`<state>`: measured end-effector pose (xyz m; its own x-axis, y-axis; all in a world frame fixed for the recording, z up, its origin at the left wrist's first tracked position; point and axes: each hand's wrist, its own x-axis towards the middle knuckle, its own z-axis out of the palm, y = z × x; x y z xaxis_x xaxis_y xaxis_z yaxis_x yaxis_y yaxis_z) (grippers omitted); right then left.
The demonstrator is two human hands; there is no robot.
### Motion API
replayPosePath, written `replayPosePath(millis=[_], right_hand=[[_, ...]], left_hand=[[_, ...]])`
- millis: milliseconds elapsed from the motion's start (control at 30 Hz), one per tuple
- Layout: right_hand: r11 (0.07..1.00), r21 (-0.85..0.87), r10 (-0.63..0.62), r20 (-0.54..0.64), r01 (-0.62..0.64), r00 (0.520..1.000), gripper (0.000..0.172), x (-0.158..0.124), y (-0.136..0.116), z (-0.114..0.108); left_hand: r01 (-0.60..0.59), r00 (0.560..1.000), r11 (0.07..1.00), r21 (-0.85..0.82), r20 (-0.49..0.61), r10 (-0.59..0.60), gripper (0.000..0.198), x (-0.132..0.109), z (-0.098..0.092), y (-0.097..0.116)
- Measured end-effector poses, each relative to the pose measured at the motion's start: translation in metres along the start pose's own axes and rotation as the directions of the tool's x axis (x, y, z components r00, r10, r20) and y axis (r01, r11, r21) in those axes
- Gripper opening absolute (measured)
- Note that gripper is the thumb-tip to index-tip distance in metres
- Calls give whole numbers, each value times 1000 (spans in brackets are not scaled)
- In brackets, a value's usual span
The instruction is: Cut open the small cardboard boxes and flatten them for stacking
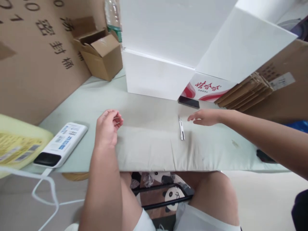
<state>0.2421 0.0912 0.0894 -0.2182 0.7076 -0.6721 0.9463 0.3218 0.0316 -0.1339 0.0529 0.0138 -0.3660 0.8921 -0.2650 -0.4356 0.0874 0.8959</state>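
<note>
My left hand is raised over the left part of the cloth-covered table, fingers loosely curled, with nothing visible in it. On the right, my right hand reaches in from the side, fingers stretched out and empty. Just left of its fingertips lies a slim white tool with a thin pointed tip, resembling a craft knife. The fingers and the tool appear apart. A dark phone rests on the table beyond my right hand.
Large white boxes stand along the back, with a red-and-white carton and folded cardboard to the right. At left are an open small carton, a plastic bottle, a white cabled device and a yellow jug.
</note>
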Motion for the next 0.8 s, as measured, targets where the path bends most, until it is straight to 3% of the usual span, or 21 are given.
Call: replayPosePath(millis=[167, 267, 333, 433, 500, 567, 633, 700, 800], right_hand=[[978, -122, -175, -50, 168, 983, 47, 42, -69, -36], [941, -165, -317, -135, 294, 939, 45, 79, -114, -61], [901, -209, -424, -241, 380, 873, 45, 112, -149, -82], [860, -239, -509, -468, 451, 722, 47, 176, -210, -126], [864, -160, -456, -648, 477, 610, 51, 221, -250, -161], [869, -25, -316, -797, 494, 515, 54, 259, -281, -195], [880, 50, -217, -842, 473, 494, 44, 283, -300, -222], [889, 92, -177, -836, 449, 520, 25, 290, -309, -237], [895, 103, -171, -821, 434, 545, 28, 272, -305, -230]], left_hand=[[9, 1000, 996, -87, -8, -10, 21, 5, -16, 8], [16, 1000, 991, -135, 1, -16, 21, 8, -22, 13], [14, 1000, 988, -156, 23, -10, 20, 10, -25, 17], [11, 999, 983, -182, 45, -3, 16, 15, -25, 22], [18, 999, 979, -204, 49, -8, 14, 19, -24, 23], [26, 998, 976, -215, 55, -15, 14, 21, -24, 24], [28, 998, 979, -204, 62, -16, 14, 23, -26, 24], [17, 998, 982, -190, 55, -7, 13, 24, -29, 24], [-13, 1000, 980, -199, 14, 16, 14, 24, -34, 26]])
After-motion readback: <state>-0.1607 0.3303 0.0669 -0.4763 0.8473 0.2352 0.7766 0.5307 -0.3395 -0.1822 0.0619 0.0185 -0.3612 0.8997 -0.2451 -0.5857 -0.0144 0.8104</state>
